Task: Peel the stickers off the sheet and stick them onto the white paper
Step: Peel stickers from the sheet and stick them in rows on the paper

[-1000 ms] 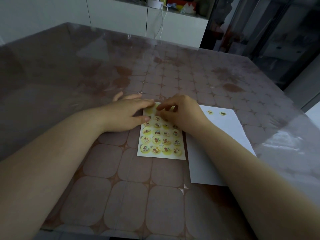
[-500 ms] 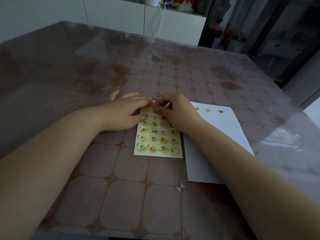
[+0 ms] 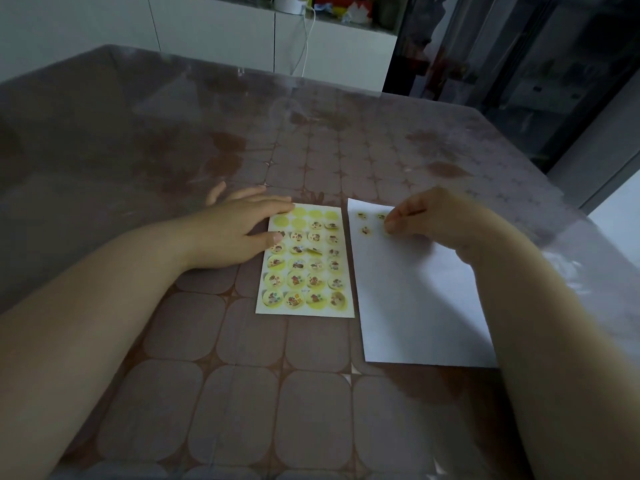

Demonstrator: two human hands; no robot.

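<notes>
In the head view, your left hand lies flat with straight fingers on the far left corner of the sticker sheet and presses it to the table. Your right hand is over the far end of the white paper, just right of the sheet. Its thumb and forefinger are pinched together beside three stickers already placed; whether a sticker is between them I cannot tell. The stickers look thin, light and limp, so I think it is best to lift each one by its edge.
</notes>
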